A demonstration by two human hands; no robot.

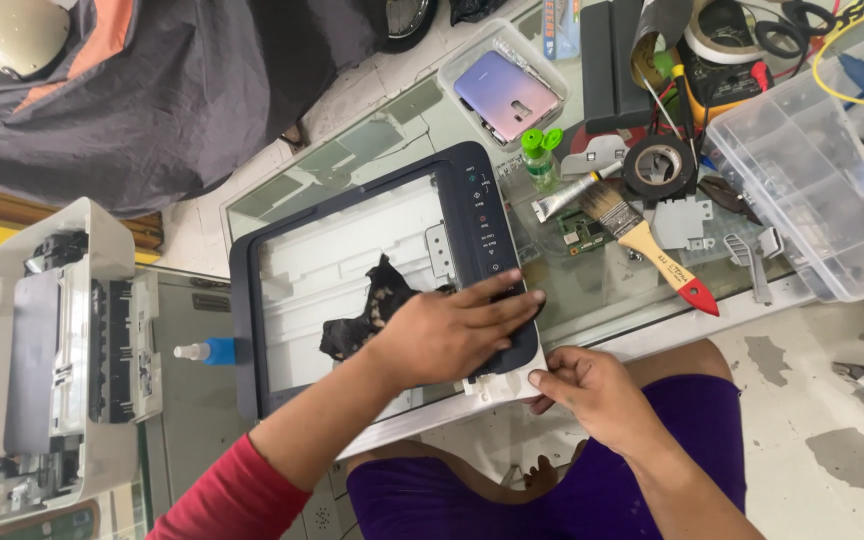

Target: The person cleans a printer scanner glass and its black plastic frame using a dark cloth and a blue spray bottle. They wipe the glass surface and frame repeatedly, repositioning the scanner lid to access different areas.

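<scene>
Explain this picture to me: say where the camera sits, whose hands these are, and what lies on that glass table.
The camera sits on the person's head and looks down, so both hands are the wearer's own. The left hand presses flat on the dark control strip of a scanner lid, beside a crumpled black cloth. The right hand pinches the lid's near white corner. On the glass table lie a paintbrush, a roll of black tape, a small green bottle, a phone in a clear tray and a clear parts box. An opened printer body stands left.
</scene>
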